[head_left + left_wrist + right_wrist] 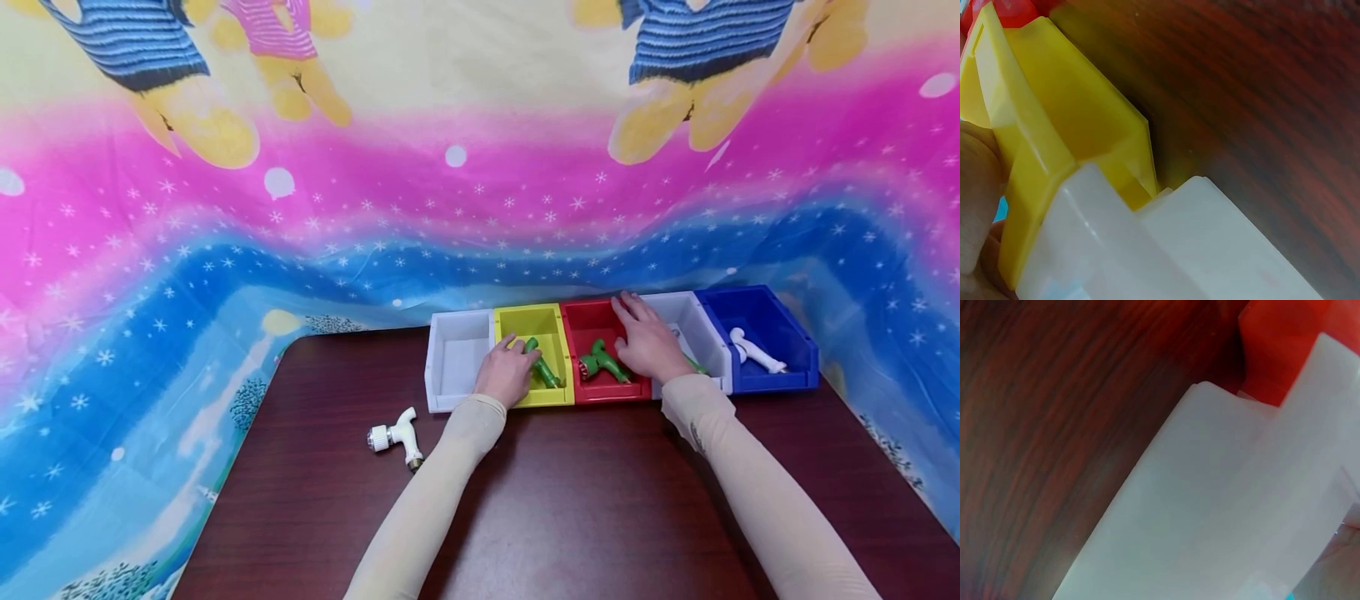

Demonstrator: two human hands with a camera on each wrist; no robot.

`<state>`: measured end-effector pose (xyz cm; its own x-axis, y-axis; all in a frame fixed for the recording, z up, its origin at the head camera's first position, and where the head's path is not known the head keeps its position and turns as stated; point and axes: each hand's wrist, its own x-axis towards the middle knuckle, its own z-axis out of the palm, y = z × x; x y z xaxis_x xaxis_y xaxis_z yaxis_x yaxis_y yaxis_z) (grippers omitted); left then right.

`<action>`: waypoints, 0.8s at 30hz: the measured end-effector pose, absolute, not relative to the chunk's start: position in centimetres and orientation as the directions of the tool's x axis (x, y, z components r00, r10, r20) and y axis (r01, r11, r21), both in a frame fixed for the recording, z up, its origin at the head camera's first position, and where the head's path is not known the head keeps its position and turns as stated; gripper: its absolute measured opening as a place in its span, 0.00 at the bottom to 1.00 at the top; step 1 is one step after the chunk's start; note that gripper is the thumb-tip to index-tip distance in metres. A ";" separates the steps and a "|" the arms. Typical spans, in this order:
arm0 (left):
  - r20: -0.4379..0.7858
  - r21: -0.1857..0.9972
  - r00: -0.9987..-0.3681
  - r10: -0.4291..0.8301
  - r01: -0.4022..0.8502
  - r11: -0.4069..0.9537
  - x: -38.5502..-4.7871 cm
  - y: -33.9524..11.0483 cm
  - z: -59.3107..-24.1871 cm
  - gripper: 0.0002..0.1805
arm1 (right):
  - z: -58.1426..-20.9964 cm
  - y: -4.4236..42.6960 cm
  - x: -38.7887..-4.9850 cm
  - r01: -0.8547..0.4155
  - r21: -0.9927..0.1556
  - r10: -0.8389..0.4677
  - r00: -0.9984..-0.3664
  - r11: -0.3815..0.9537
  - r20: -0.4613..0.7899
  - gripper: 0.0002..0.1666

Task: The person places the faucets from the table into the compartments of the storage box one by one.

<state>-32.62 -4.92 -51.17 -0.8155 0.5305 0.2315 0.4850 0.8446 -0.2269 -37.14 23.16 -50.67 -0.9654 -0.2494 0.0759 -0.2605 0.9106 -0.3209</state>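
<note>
In the head view my left hand [504,373] lies over the left wall of the yellow bin [529,312]. Its fingertips reach in beside a green faucet [545,367]; whether they touch it I cannot tell. Over the wall between the red bin [585,312] and the right white bin [708,342] is my right hand [652,343], fingers extended. Another green faucet [602,362] lies in the red bin, close to the right thumb. A green piece, mostly hidden by that hand, shows in the right white bin. Both wrist views catch only a bit of each hand at the edge.
A white bin [461,354] ends the row on the left; a blue bin [772,333] with a white faucet [756,352] ends it on the right. Another white faucet [401,437] lies on the dark wooden table [300,517]. A printed cloth [465,208] hangs behind.
</note>
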 end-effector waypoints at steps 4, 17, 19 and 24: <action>0.220 -0.242 -0.816 0.534 0.484 0.841 -32.7 -4.9 -51.1 0.20 | -50.6 23.2 -37.2 -0.255 -0.321 -0.245 -0.967 0.912 0.073 0.46; 0.181 -0.260 -0.830 0.528 0.478 0.839 -32.7 -4.7 -51.0 0.21 | -50.5 23.1 -37.1 -0.244 -0.327 -0.233 -0.970 0.913 0.072 0.47; 0.168 -0.257 -0.835 0.524 0.476 0.841 -32.6 -4.7 -51.0 0.21 | -50.6 23.1 -37.0 -0.238 -0.330 -0.230 -0.971 0.913 0.064 0.47; 0.155 -0.260 -0.846 0.510 0.463 0.847 -32.7 -4.6 -51.1 0.21 | -50.5 23.0 -37.1 -0.240 -0.328 -0.230 -0.971 0.914 0.067 0.47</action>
<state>-32.70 -4.58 -51.05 -0.8461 0.5099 0.1554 0.4629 0.8474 -0.2603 -37.12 23.00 -50.50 -0.9708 -0.2304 0.0674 -0.2396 0.9136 -0.3285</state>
